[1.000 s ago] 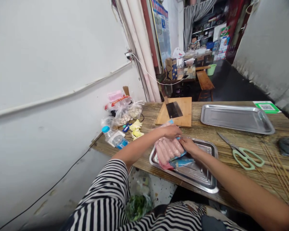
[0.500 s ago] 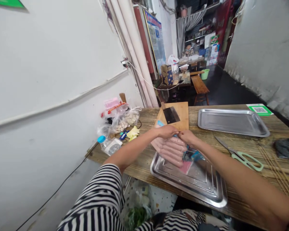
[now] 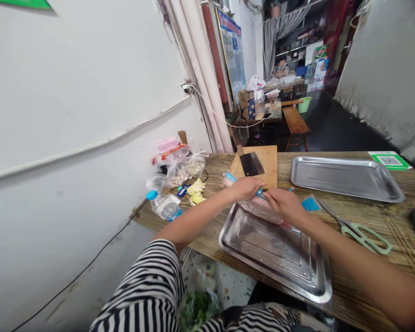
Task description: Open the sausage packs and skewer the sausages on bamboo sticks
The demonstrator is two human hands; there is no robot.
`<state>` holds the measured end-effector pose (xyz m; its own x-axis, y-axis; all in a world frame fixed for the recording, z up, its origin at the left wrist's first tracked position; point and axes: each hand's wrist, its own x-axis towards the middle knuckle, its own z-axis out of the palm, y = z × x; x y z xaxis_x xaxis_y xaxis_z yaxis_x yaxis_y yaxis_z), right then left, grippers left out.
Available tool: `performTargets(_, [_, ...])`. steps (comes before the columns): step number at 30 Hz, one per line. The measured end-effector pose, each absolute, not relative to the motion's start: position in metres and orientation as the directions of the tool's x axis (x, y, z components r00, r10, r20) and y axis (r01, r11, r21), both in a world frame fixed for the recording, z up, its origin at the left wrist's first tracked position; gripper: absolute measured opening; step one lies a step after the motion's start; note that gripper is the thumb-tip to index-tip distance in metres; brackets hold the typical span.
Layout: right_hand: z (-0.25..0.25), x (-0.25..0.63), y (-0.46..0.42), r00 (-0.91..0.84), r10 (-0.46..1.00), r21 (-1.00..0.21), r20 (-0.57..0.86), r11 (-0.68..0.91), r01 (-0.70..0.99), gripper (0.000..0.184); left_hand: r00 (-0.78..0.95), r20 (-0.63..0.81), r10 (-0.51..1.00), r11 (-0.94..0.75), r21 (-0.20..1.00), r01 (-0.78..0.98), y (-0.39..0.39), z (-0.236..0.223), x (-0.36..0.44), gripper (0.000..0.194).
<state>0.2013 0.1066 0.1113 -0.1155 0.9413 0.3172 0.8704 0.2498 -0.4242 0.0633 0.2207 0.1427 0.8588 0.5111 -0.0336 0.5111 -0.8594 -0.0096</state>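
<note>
A clear plastic pack of sausages (image 3: 257, 210) with blue printing hangs over the near end of a metal tray (image 3: 276, 272). My left hand (image 3: 247, 188) is closed on the pack's blue top edge. Close beside it, my right hand (image 3: 285, 203) pinches the same edge. Both hands partly cover the pack, so I cannot tell whether it is torn. To the right of my right hand shows a blue piece of packaging (image 3: 310, 203). Just beyond the hands, a cleaver (image 3: 251, 163) lies on a wooden cutting board (image 3: 270, 161).
Green-handled scissors (image 3: 364, 236) and thin wooden skewers (image 3: 406, 244) lie at right. A second metal tray (image 3: 346, 175) sits behind them. On the left are a blue-capped bottle (image 3: 159, 205), yellow crumpled pieces (image 3: 196, 188) and bagged food (image 3: 186, 170). A person sits far back.
The pack has tilted, so its row of sausages shows less between my arms. My hands have drawn slightly apart along its edge. The whole view has shifted a little.
</note>
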Motion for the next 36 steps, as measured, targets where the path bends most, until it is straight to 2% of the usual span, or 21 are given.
performTargets(6, [0.129, 0.201, 0.119, -0.295, 0.943, -0.312, 0.156, 0.330, 0.891, 0.032, 0.827, 0.016, 0.561, -0.827, 0.049, 0.560, 0.203, 0.142, 0.066, 0.057])
performTargets(13, [0.129, 0.183, 0.098, -0.411, 0.907, -0.161, 0.095, 0.422, 0.892, 0.040, 0.805, 0.032, 0.593, -0.805, 0.006, 0.593, 0.189, 0.140, 0.066, 0.059])
performTargets(16, [0.129, 0.178, 0.094, -0.481, 0.873, -0.144, 0.081, 0.487, 0.861, 0.029, 0.803, 0.033, 0.595, -0.803, -0.006, 0.596, 0.189, 0.137, 0.068, 0.055])
performTargets(20, [0.130, 0.180, 0.095, -0.511, 0.856, -0.178, 0.070, 0.515, 0.838, 0.018, 0.800, 0.066, 0.596, -0.801, -0.032, 0.598, 0.189, 0.135, 0.070, 0.055])
performTargets(22, [0.128, 0.187, 0.094, -0.462, 0.882, -0.223, 0.088, 0.470, 0.854, 0.023, 0.799, 0.089, 0.595, -0.801, -0.009, 0.598, 0.188, 0.137, 0.070, 0.058])
performTargets(26, [0.122, 0.207, 0.089, -0.306, 0.946, -0.359, 0.103, 0.322, 0.876, 0.051, 0.843, 0.097, 0.530, -0.848, 0.081, 0.524, 0.184, 0.143, 0.068, 0.055])
performTargets(30, [0.120, 0.231, 0.084, -0.227, 0.970, -0.447, 0.088, 0.242, 0.861, 0.047, 0.922, 0.084, 0.378, -0.921, 0.133, 0.366, 0.182, 0.155, 0.065, 0.042])
performTargets(33, [0.114, 0.272, 0.072, -0.062, 0.997, -0.435, 0.050, 0.077, 0.897, 0.042, 0.956, 0.057, 0.289, -0.950, 0.139, 0.279, 0.182, 0.162, 0.061, 0.028])
performTargets(36, [0.089, 0.327, 0.046, 0.162, 0.986, -0.312, -0.032, -0.164, 0.936, 0.033, 0.973, 0.027, 0.228, -0.965, 0.143, 0.222, 0.185, 0.165, 0.058, 0.020])
